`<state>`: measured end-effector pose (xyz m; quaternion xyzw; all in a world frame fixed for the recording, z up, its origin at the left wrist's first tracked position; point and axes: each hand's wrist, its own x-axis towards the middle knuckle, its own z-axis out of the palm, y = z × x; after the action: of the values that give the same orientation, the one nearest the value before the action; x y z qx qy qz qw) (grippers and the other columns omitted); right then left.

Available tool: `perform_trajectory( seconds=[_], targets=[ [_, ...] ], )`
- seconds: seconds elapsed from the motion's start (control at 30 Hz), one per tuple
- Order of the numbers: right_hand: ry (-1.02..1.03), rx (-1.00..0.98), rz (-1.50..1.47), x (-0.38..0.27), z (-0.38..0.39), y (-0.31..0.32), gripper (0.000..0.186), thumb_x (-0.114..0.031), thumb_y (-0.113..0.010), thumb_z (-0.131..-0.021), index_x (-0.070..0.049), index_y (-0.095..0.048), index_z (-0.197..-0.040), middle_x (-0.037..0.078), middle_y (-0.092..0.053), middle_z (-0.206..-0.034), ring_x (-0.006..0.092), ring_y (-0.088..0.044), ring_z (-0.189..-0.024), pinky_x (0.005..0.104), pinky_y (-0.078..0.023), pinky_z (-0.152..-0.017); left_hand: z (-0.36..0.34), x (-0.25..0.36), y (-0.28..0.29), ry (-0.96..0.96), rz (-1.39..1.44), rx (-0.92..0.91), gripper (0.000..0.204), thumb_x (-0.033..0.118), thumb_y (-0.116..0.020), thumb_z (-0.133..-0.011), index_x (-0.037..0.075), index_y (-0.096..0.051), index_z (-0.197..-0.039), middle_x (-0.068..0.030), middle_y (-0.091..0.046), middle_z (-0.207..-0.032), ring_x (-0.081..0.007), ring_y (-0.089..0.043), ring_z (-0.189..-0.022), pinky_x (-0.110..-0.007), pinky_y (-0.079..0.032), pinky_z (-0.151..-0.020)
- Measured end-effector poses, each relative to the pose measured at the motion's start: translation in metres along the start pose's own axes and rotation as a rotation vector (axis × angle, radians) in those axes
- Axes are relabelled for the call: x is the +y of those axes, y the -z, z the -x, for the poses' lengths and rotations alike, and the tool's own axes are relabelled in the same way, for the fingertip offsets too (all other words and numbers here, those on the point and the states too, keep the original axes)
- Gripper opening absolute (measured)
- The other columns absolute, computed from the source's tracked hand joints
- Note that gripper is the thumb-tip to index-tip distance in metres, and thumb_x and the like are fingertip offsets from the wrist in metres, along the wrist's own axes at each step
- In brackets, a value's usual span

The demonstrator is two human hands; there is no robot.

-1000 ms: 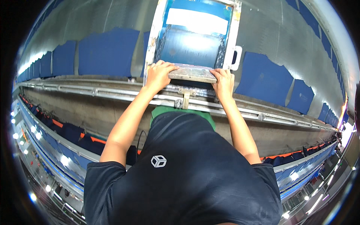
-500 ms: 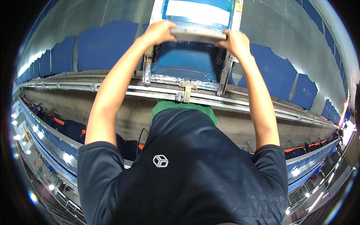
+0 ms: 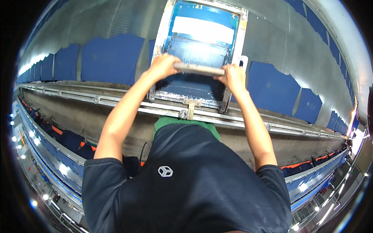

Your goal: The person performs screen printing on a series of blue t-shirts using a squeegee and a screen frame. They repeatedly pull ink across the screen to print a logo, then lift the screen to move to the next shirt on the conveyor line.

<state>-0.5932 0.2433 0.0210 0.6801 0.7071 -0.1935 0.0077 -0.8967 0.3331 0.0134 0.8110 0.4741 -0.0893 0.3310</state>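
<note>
My left hand (image 3: 164, 66) and my right hand (image 3: 234, 79) are closed on the two ends of a long grey-brown squeegee (image 3: 200, 70). It lies across a screen-printing frame (image 3: 239, 37), a little nearer to me than the frame's middle. The frame has pale, stained metal edges and a blue mesh (image 3: 190, 83) inside, with a bright white rectangle (image 3: 203, 30) toward its far part. Dark, wet-looking ink shows on the mesh on my side of the squeegee. The blade's lower edge is hidden.
Blue fabric panels (image 3: 110, 58) lie in a row along the long grey table (image 3: 268, 35), on both sides of the frame. A metal rail (image 3: 132, 105) runs along its near edge, with a brass-coloured bracket (image 3: 190, 110) at the frame. Something green (image 3: 210, 127) shows by my body.
Both hands have drawn the squeegee toward me over the mesh, closer to the frame's near edge. The view has shifted, so more of the frame's far end shows.
</note>
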Motion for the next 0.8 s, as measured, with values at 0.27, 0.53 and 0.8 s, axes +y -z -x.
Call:
perform_trajectory(
  seconds=[0.27,0.53,0.8],
  targets=[
    [-0.141,0.032,-0.007,0.042,-0.086,0.004,0.053,-0.047,-0.091,-0.072,-0.012,-0.079,-0.11,0.015,-0.077,-0.1,0.0325,-0.074,-0.101,0.0446,-0.059,-0.09,-0.086,-0.003,0.035,-0.034,-0.088,0.143,0.034,0.024,-0.085,-0.075,0.019,-0.08,-0.109,-0.0137,-0.078,-0.101,-0.0349,-0.074,-0.097,-0.047,-0.059,-0.084],
    [0.006,0.054,-0.158,-0.008,0.047,-0.032,0.035,-0.028,-0.094,-0.068,-0.014,-0.081,-0.097,0.005,-0.074,-0.099,0.0265,-0.068,-0.099,0.0423,-0.053,-0.091,0.046,0.002,-0.042,-0.071,0.0,0.12,0.032,0.014,-0.082,-0.075,0.022,-0.081,-0.106,-0.0047,-0.078,-0.102,-0.03,-0.071,-0.102,-0.044,-0.058,-0.089],
    [-0.125,0.12,-0.041,0.043,-0.113,0.014,0.055,-0.041,-0.093,-0.071,-0.009,-0.079,-0.113,0.02,-0.077,-0.103,0.0351,-0.073,-0.102,0.0453,-0.058,-0.09,-0.105,-0.009,0.052,-0.023,-0.037,0.16,0.039,0.026,-0.085,-0.074,0.018,-0.079,-0.112,-0.0152,-0.077,-0.107,-0.0353,-0.072,-0.106,-0.046,-0.058,-0.09]
  ],
)
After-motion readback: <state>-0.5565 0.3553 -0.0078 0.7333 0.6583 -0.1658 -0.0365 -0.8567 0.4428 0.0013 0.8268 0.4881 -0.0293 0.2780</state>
